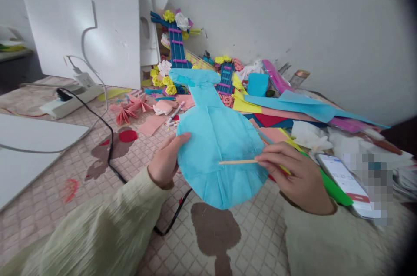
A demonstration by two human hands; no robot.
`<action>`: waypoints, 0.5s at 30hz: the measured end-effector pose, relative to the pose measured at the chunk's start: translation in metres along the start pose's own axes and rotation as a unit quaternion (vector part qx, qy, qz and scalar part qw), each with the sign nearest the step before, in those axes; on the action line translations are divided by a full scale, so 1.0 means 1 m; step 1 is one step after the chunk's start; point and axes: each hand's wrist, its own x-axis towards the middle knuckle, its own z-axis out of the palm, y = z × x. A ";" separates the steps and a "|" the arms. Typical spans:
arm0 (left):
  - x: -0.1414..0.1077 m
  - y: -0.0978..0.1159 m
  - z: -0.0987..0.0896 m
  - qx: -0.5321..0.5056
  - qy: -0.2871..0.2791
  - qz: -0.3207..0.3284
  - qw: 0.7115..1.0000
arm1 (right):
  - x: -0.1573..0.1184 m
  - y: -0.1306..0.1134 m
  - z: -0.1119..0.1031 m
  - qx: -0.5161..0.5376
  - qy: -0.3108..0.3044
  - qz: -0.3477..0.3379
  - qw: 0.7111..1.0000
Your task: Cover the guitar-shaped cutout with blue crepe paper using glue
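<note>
A light-blue paper-covered cutout point(211, 137), with a round body, a neck and a wide curved top, is held up over the table. My left hand point(166, 158) grips its left edge, thumb on the front face and the other fingers behind. Between the thumb and fingertips of my right hand point(289, 171) is a thin wooden stick point(237, 162), which points left across the lower part of the blue body. Creases and folds run through the paper near the bottom. I cannot tell whether the stick touches the paper.
Behind stand decorated paper guitars point(177, 45) with paper flowers. A power strip point(68, 100) and black cable point(112, 145) lie left, near white boards point(87, 24). Right are blue paper sheets point(299, 104), crumpled tissue point(311, 137) and a phone point(347, 184). Pink folded paper point(125, 113) lies left of centre.
</note>
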 end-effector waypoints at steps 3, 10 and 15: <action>0.000 -0.003 -0.002 0.031 0.017 0.000 0.999 | 0.000 -0.004 0.007 0.026 0.003 -0.006 1.000; 0.000 -0.006 -0.003 0.053 0.008 -0.001 0.999 | 0.000 -0.011 0.021 0.069 -0.008 -0.040 0.997; 0.000 -0.006 -0.004 0.061 0.004 -0.003 0.998 | -0.001 -0.009 0.018 0.085 0.000 -0.041 0.996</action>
